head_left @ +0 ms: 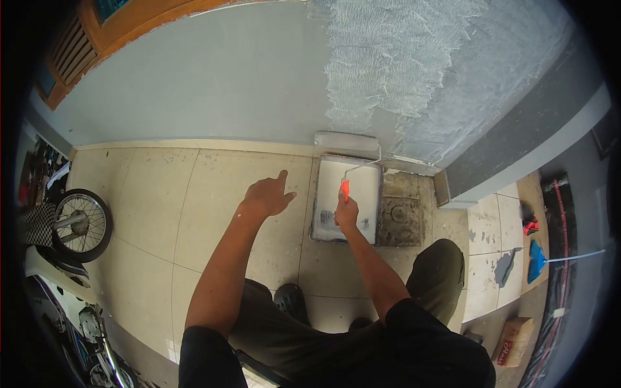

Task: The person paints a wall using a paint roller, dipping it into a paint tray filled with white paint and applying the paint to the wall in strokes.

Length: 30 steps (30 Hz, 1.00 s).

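Down at the foot of the grey wall (213, 84), a person crouches on the tiled floor (174, 213), knees and one dark shoe (291, 301) showing, the other foot hidden beneath the body. One paint tray (372, 194) lies flat against the skirting, coated white inside. The right hand (346, 213) is clenched around the orange grip of a single paint roller (346, 142), whose sleeve rests on the tray's far lip, touching the wall's base. The left hand (268, 194) hangs released above bare tile, fingers loosely spread, holding nothing. Beside the tray sits one square drain cover (400, 220). A motorcycle (71, 258) is cut off at the left edge, only one wheel clear. One cardboard box (514, 339) at lower right bears red lettering, perhaps a brand, too small to read.
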Each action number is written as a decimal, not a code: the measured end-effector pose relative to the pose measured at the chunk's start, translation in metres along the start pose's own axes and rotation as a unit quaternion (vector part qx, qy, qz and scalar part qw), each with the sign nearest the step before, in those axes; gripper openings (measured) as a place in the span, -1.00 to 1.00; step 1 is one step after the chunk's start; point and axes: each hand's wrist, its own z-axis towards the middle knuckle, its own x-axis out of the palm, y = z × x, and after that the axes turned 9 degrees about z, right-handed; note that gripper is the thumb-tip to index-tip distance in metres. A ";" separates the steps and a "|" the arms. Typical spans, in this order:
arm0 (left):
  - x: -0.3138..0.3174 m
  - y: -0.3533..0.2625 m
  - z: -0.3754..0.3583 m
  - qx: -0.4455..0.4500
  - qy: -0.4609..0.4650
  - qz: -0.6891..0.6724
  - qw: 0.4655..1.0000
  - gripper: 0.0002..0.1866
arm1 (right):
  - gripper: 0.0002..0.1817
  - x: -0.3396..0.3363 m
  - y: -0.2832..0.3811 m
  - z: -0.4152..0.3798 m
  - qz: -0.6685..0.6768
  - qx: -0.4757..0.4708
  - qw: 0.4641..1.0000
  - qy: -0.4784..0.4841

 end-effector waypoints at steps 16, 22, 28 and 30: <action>0.006 -0.003 0.015 0.022 -0.018 -0.005 1.000 -0.28 | -0.49 -0.034 0.168 -0.018 0.025 -0.157 0.987 0.006; 0.006 -0.002 0.016 0.034 -0.029 -0.011 0.999 -0.27 | -0.52 -0.059 0.146 0.018 -0.075 -0.238 0.968 -0.037; 0.008 0.001 0.013 0.017 -0.032 -0.002 0.999 -0.27 | -0.47 -0.068 0.054 0.011 -0.025 -0.103 0.994 -0.030; 0.006 0.000 0.010 0.018 -0.026 -0.012 0.999 -0.27 | -0.46 -0.072 0.040 0.003 0.019 -0.018 1.000 -0.012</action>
